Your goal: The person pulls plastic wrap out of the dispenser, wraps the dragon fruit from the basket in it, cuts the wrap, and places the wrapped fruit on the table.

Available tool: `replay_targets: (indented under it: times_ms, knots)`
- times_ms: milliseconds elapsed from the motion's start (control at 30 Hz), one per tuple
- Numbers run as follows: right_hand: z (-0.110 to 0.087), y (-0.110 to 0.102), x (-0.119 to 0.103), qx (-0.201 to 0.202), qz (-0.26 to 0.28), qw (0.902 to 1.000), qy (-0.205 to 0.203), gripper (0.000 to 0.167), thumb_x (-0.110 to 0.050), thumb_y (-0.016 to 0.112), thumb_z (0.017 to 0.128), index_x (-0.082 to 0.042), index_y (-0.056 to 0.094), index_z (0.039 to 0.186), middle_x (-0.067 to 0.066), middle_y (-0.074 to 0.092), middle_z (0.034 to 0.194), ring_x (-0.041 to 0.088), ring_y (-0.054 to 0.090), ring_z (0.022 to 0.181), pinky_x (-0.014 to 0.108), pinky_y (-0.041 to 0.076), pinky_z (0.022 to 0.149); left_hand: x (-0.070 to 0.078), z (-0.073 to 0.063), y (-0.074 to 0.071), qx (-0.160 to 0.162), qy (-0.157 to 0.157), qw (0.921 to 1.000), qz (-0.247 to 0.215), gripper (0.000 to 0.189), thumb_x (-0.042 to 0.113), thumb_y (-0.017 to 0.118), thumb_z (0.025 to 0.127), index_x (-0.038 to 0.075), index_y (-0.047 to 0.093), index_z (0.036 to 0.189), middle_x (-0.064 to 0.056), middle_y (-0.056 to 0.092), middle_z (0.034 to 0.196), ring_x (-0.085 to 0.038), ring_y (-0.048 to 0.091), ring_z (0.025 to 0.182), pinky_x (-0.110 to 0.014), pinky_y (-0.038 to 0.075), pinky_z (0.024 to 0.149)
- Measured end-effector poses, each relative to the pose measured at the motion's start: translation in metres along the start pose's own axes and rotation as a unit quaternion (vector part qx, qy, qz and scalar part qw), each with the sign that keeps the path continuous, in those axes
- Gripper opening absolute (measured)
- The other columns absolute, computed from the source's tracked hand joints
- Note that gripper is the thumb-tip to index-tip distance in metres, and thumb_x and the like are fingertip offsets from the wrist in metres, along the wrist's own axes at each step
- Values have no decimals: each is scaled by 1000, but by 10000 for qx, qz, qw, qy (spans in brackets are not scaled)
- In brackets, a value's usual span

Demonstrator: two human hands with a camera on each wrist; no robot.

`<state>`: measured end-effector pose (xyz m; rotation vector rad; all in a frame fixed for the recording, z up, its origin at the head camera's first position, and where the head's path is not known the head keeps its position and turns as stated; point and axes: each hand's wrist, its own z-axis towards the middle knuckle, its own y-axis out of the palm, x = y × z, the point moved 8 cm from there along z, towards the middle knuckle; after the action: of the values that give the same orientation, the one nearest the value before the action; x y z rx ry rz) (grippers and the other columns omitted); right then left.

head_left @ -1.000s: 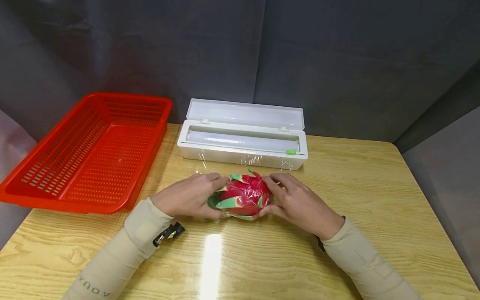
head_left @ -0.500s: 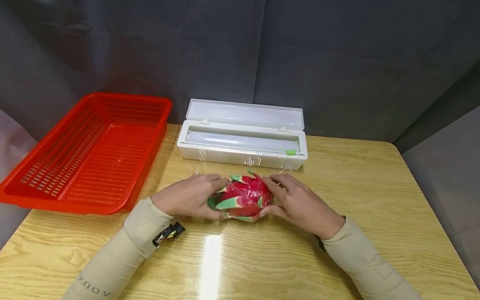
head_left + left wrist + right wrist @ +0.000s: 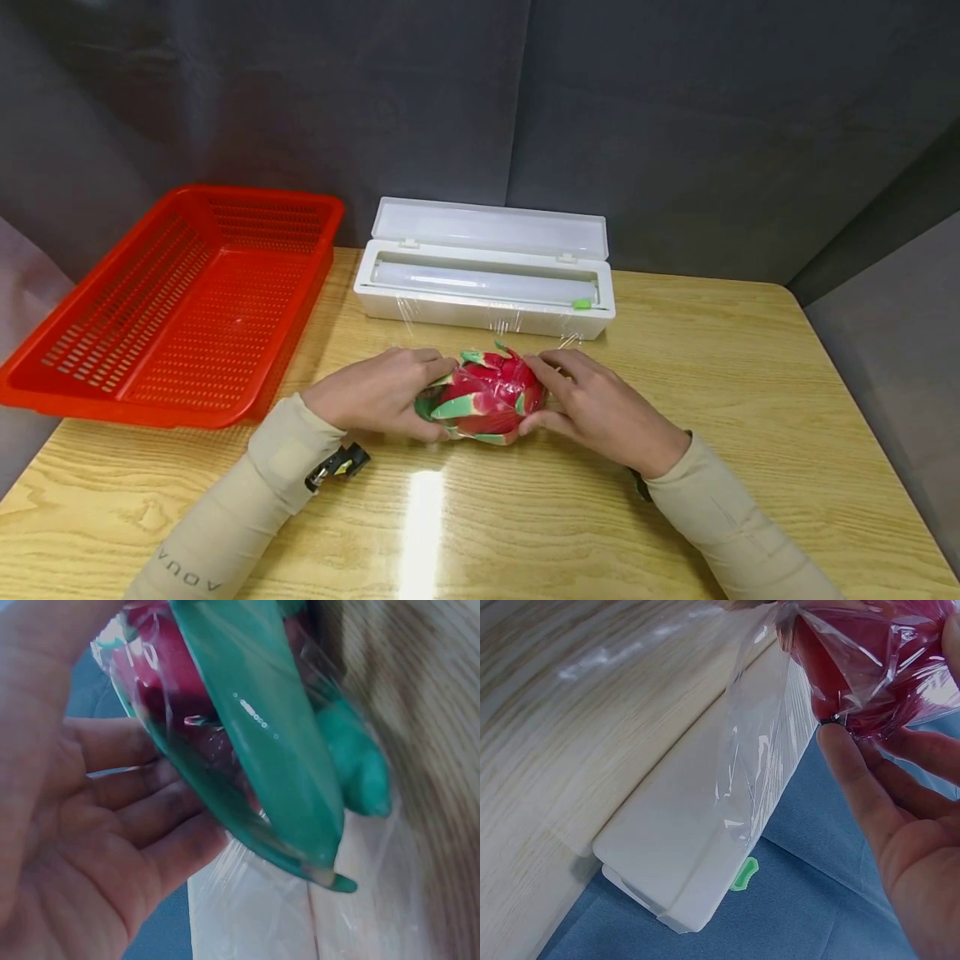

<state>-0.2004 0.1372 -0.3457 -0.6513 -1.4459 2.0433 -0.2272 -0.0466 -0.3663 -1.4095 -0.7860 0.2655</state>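
A red dragon fruit (image 3: 487, 398) with green-tipped scales lies on its side under clear cling film. My left hand (image 3: 384, 393) grips its left end, thumb in front and fingers behind; in the left wrist view those fingers lie along a long green scale (image 3: 277, 742). The right end is held by my right hand (image 3: 603, 410), whose fingertips press the film-covered skin in the right wrist view. From the fruit, a sheet of cling film (image 3: 750, 761) stretches back to the white dispenser box (image 3: 480, 315). Its lid stands open, showing the film roll (image 3: 483, 282) inside.
To the left stands a red perforated plastic basket (image 3: 238, 412). A small green slide cutter (image 3: 582, 304) sits at the right of the dispenser's front edge. Dark cloth (image 3: 660, 150) hangs behind the wooden table (image 3: 555, 533).
The dragon fruit has shifted very slightly toward me with both hands still on it. Creases in the film before the dispenser have changed a little.
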Motion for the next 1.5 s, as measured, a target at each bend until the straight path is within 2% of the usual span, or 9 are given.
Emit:
replay_targets:
  times_ms: [367,533,767,1067,1500]
  knots:
    - [0,-2,0,20,89,9999,-51,80,-61,70,83,1,65,133,17,70,121,27,71,109,39,64,90,-3,1,2,-184,-75,9997,-136,80,47,79,79,0,59,140,0,66,100,-8,55,75,-17,50,64]
    - [0,0,2,-63,134,9999,33,78,-60,69,85,1,65,134,17,70,122,27,71,109,39,64,89,-3,1,1,-207,-67,9997,-135,80,48,78,80,0,59,141,1,65,97,-8,54,73,-18,48,62]
    - [-1,0,4,-94,181,9998,69,78,-59,68,86,1,65,135,17,70,122,28,72,109,40,64,89,-3,1,1,-265,-70,9993,-256,79,46,78,79,0,59,140,0,66,101,-8,55,77,-18,49,64]
    - [-1,1,4,-113,238,9996,76,77,-60,68,86,1,65,134,16,71,121,26,72,108,38,64,88,-2,1,0,-210,9,9995,-237,75,47,77,79,1,62,137,1,66,99,-7,55,77,-18,49,64]
    - [0,-1,5,-162,275,9995,83,80,-65,63,86,0,66,133,13,72,120,21,73,105,35,64,88,-2,1,-2,-215,47,9993,-295,76,49,75,78,1,63,137,0,70,105,-8,59,83,-20,51,70]
